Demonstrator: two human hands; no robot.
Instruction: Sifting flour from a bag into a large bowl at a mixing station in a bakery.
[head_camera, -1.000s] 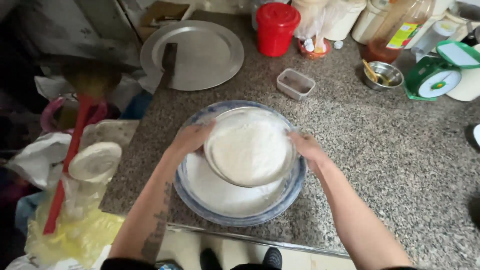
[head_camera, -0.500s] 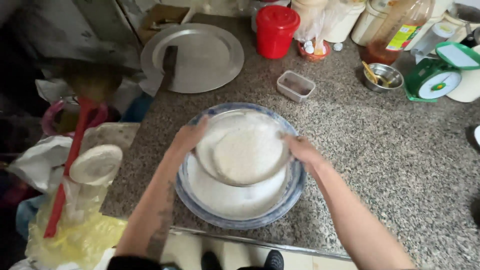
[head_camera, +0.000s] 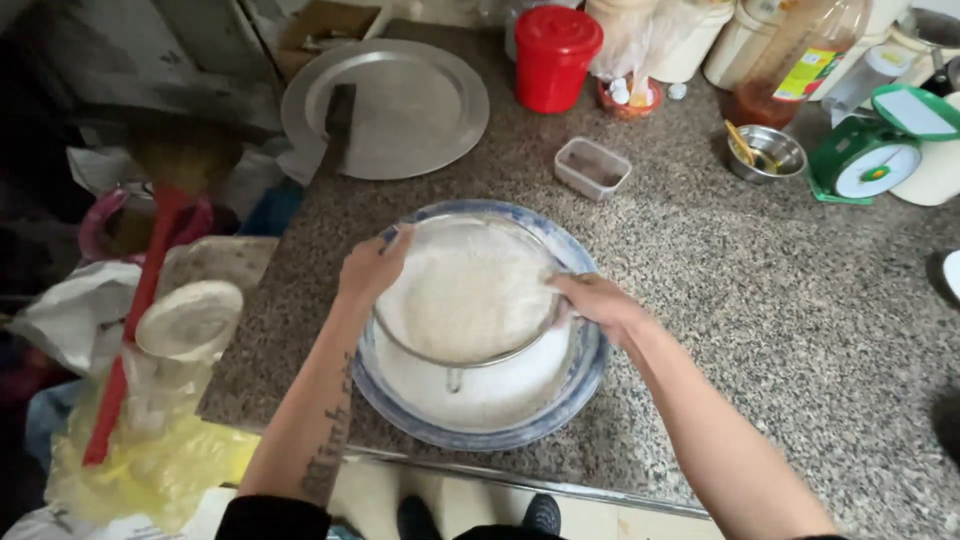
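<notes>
Both hands are gripping a round metal sieve (head_camera: 468, 292) full of white flour, holding it just above a wide blue-rimmed basin (head_camera: 585, 375) w/ sifted flour lying inside. Left hand (head_camera: 372, 268) is clutching the sieve's left rim, fingers curling over the edge; right hand (head_camera: 598, 300) is pinching the right rim, thumb on top. Sieve is tilting a bit, its lower edge hanging over the flour in the basin. Basin is sitting on the speckled granite counter (head_camera: 740, 290), directly under both hands.

Beyond the right hand, a small clear rectangular tub (head_camera: 592, 168) is sitting on the counter; further out, a red lidded canister (head_camera: 556, 57). Beyond the left hand, a big round metal tray (head_camera: 385, 108) is lying flat. Far off to the right hand's side: small steel bowl (head_camera: 766, 152) and a green kitchen scale (head_camera: 880, 150).
</notes>
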